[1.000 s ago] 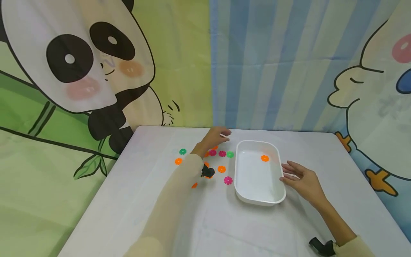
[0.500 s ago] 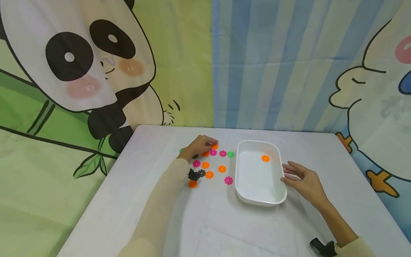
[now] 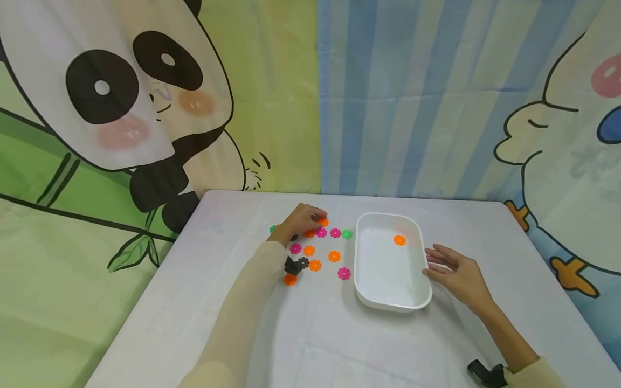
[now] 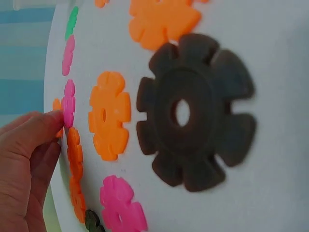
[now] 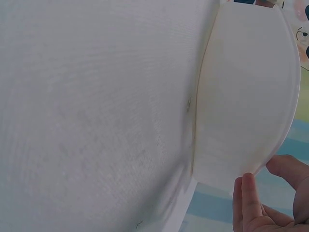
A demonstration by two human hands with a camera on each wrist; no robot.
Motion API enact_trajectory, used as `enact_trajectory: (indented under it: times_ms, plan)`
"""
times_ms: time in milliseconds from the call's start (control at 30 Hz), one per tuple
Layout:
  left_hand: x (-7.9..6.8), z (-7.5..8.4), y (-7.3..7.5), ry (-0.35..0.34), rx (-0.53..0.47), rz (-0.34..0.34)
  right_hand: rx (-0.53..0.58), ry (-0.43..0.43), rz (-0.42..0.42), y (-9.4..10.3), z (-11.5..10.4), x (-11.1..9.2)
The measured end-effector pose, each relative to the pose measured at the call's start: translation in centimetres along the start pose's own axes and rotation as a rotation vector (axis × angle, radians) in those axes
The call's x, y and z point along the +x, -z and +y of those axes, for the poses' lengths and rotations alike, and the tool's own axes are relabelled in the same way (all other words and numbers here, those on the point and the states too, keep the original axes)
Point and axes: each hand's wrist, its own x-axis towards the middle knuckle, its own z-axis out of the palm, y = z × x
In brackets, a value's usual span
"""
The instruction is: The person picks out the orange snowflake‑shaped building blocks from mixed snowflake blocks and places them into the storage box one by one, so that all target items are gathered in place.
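My left hand (image 3: 299, 221) is at the far end of a scatter of flower-shaped interlocking discs, thumb and fingertips pinching an orange disc (image 3: 323, 221) at the table. In the left wrist view, that disc (image 4: 57, 105) shows partly behind the thumb. A black disc (image 4: 198, 113) looms close to that camera, beside a pink disc (image 4: 121, 205) and several orange ones. The white tray (image 3: 388, 303) stands right of the scatter with one orange disc (image 3: 400, 240) inside. My right hand (image 3: 461, 274) touches its right side, straight fingers against the outer wall and thumb at the rim.
The white-covered table (image 3: 310, 345) ends at a curtain (image 3: 388, 108) printed with cartoon animals. Nearest the tray lie a green disc (image 3: 346, 234) and a pink disc (image 3: 344, 274). Black wrist devices (image 3: 487, 373) sit on both arms.
My left hand has moved left and down from beyond the discs to the orange disc, and its fingers have closed in. My right hand and the tray stay put.
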Motion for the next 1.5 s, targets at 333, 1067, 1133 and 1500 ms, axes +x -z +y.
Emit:
enact_trajectory:
  times_ms: [333,1067,1133,1500]
  plan:
    - [0.0,2.0,0.7,-0.093,-0.185,0.122,0.005,0.017,0.0,0.1,-0.1,-0.1]
    - [5.9,14.4,-2.2,-0.29,-0.428,0.195,-0.025,0.01,0.006,0.1,0.0,-0.2]
    - [6.3,15.3,-3.2,-0.278,-0.499,0.22,-0.028,0.006,0.009,0.2,0.1,-0.2]
    - [6.6,17.4,-7.7,-0.23,-0.542,0.28,0.003,-0.026,-0.008,0.2,0.0,-0.2]
